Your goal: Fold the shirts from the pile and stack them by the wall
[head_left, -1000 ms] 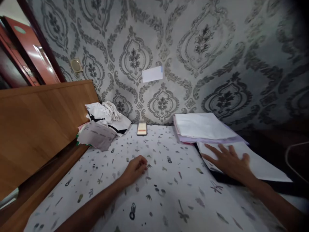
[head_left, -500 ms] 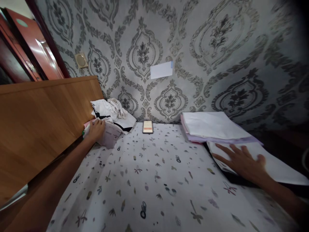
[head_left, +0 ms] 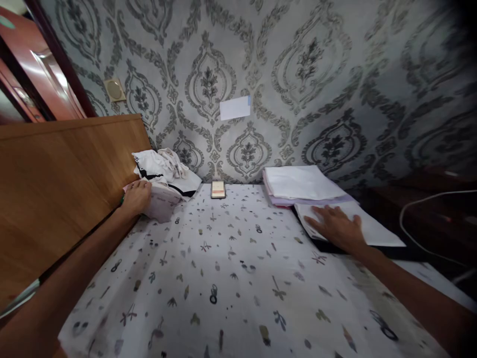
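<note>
My left hand (head_left: 137, 197) is at the left end of the bed, its fingers bent over a heap of clothes beside the wooden board. Under and next to it is a pale pinkish cloth (head_left: 162, 201) with faint print. Behind lies a crumpled white garment (head_left: 160, 164) with black parts. My right hand (head_left: 337, 226) lies with fingers spread flat on a folded white cloth (head_left: 376, 226) that has a black layer beneath. Just behind that, a folded stack (head_left: 301, 183) shows white on top, with lilac and pink edges under it.
A phone (head_left: 218, 189) with a lit screen stands by the wall on the patterned bedsheet (head_left: 223, 268). The wooden board (head_left: 74, 174) borders the left side. At right, a pale cable (head_left: 406, 214) curves over dark furniture. A white paper (head_left: 235, 108) hangs on the wallpaper.
The view has turned slightly to the right, so everything sits farther left. My left fingers look more bent over the clothes. My right hand stays flat on the folded white cloth.
</note>
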Demonstrator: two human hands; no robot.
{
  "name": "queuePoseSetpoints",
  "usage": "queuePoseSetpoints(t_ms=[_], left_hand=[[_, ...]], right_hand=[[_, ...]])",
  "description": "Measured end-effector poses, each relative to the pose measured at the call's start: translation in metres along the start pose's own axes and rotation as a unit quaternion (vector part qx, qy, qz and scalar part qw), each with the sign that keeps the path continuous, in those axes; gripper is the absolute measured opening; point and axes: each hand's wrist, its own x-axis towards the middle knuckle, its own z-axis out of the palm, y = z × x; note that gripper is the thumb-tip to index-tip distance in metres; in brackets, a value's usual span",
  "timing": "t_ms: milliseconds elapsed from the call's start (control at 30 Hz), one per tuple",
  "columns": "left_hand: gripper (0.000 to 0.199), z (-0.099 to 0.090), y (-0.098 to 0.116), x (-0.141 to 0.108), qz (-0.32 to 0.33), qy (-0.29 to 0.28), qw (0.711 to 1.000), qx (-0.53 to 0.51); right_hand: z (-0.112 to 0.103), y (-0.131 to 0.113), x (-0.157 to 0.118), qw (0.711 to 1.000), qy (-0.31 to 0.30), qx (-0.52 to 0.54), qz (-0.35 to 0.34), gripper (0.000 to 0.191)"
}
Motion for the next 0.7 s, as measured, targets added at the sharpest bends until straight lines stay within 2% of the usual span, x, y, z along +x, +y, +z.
queuePoseSetpoints(t_ms=[67,133,200,233,267,333,400,433,500,567,633,667,700], left_hand=[[0.025,-0.013,0.004,-0.003,-0.018,-0.001,0.999,-0.033],[0.02,-0.027,0.007,-0.005,-0.036,-0.001,0.993,-0.109],[0.012,-0.042,0.012,-0.006,-0.056,0.001,0.97,-0.237],[0.01,-0.049,0.016,-0.007,-0.074,-0.002,0.944,-0.321],[0.011,-0.055,0.021,-0.007,-0.098,-0.013,0.906,-0.412],[0.017,-0.067,0.035,-0.011,-0.148,-0.055,0.797,-0.583],[0.022,-0.075,0.055,-0.019,-0.184,-0.11,0.683,-0.699],[0.024,-0.078,0.066,-0.024,-0.195,-0.137,0.635,-0.735],[0.028,-0.081,0.089,-0.039,-0.206,-0.182,0.553,-0.786],[0.033,-0.077,0.11,-0.057,-0.185,-0.212,0.477,-0.832],[0.038,-0.07,0.127,-0.08,-0.129,-0.229,0.421,-0.868],[0.04,-0.066,0.133,-0.093,-0.103,-0.23,0.418,-0.873],[0.042,-0.061,0.137,-0.106,-0.081,-0.229,0.439,-0.865]], right_hand=[[-0.009,-0.013,-0.006,0.999,0.031,-0.003,-0.02,0.043],[-0.019,-0.036,-0.016,0.995,0.06,0.033,-0.071,0.041],[-0.031,-0.07,-0.033,0.983,0.035,0.117,-0.135,0.042],[-0.038,-0.09,-0.044,0.973,0.015,0.168,-0.161,0.043],[-0.046,-0.113,-0.056,0.957,-0.018,0.215,-0.194,0.047],[-0.064,-0.159,-0.083,0.921,-0.07,0.299,-0.242,0.056],[-0.079,-0.202,-0.107,0.885,-0.1,0.368,-0.268,0.073],[-0.085,-0.22,-0.116,0.869,-0.106,0.4,-0.272,0.082],[-0.09,-0.245,-0.128,0.85,-0.097,0.457,-0.244,0.088],[-0.087,-0.256,-0.131,0.837,-0.08,0.507,-0.191,0.078],[-0.079,-0.256,-0.128,0.816,-0.073,0.556,-0.141,0.058],[-0.074,-0.253,-0.126,0.804,-0.072,0.578,-0.12,0.049],[-0.069,-0.249,-0.124,0.794,-0.07,0.596,-0.097,0.039]])
